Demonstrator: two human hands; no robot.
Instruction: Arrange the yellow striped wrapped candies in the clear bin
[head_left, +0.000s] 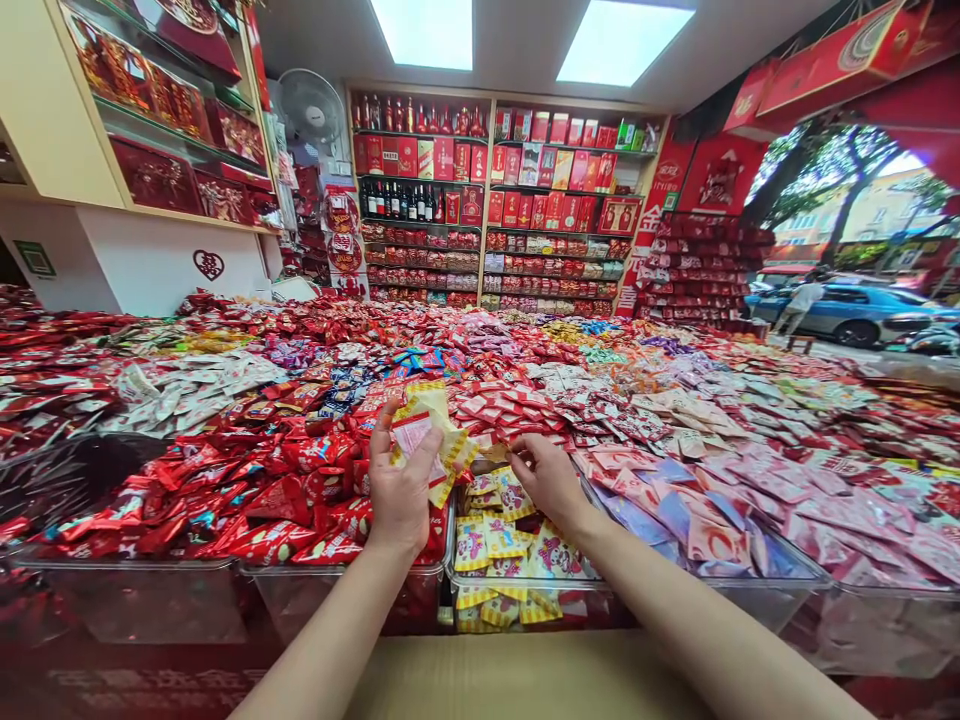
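My left hand [401,495] is raised over the front bins, its fingers closed around several yellow candy packets [427,398]. One of them shows a white and pink label under my thumb. To its right, my right hand [546,478] pinches the end of a small gold-brown packet [491,455], partly hidden by the fingertips. Below both hands, yellow and white candy packets [504,540] with pink cartoon figures fill a clear plastic bin [525,583]. Red candy packets [322,500] lie heaped beside my left hand.
Pink and lilac packets [697,520] fill the bin on the right. A cardboard surface [517,675] lies below the front rims. Mounds of wrapped sweets stretch back to wall shelves [491,200] of boxes and bottles. A fan [310,108] hangs at the back left.
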